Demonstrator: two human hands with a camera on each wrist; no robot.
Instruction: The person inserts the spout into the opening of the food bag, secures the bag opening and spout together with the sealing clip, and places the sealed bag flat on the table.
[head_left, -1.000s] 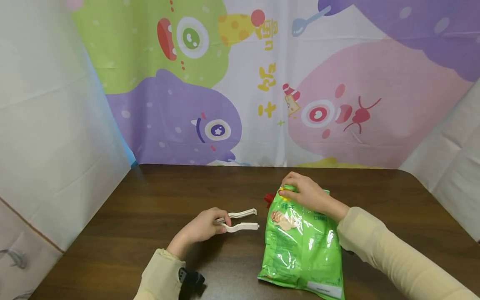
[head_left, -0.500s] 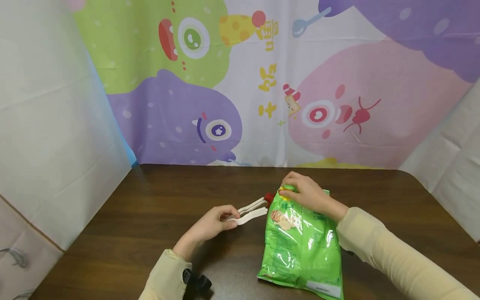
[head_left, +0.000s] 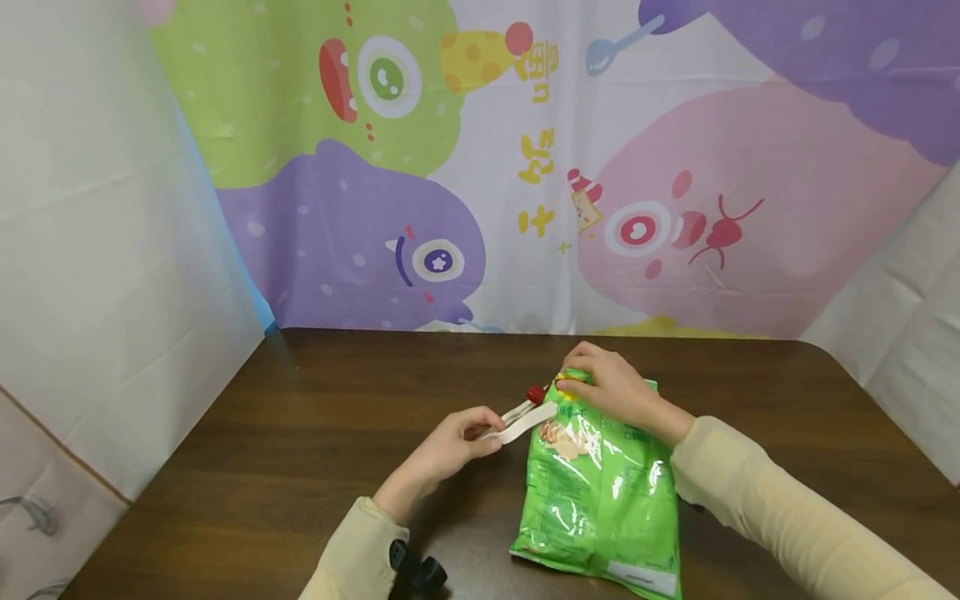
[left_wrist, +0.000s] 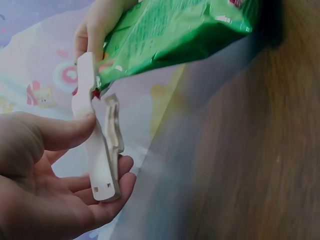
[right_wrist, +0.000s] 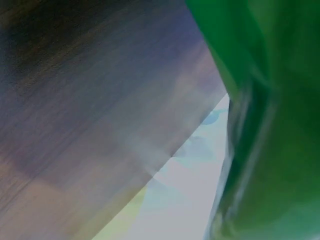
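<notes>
A glossy green snack bag (head_left: 600, 500) stands on the table in the head view, its top pinched by my right hand (head_left: 611, 387). My left hand (head_left: 453, 446) holds a white bag clip (left_wrist: 95, 145) between thumb and fingers. The clip's two arms are spread apart and reach the bag's upper left edge. One arm (head_left: 534, 421) lies in front of the bag's printed face; the other runs toward the back. A small red piece (head_left: 536, 394) sticks out at that corner. The right wrist view shows mostly green bag (right_wrist: 280, 125), with the right hand out of sight.
The dark wooden table (head_left: 300, 433) extends to both sides of the bag. Behind it hangs a curtain (head_left: 525, 275) printed with cartoon monsters. A white cloth (head_left: 112, 250) hangs along the left side.
My left hand has moved right and slightly away with the clip, bringing its spread arms from beside the bag to its upper left edge. My right hand keeps its hold on the bag top.
</notes>
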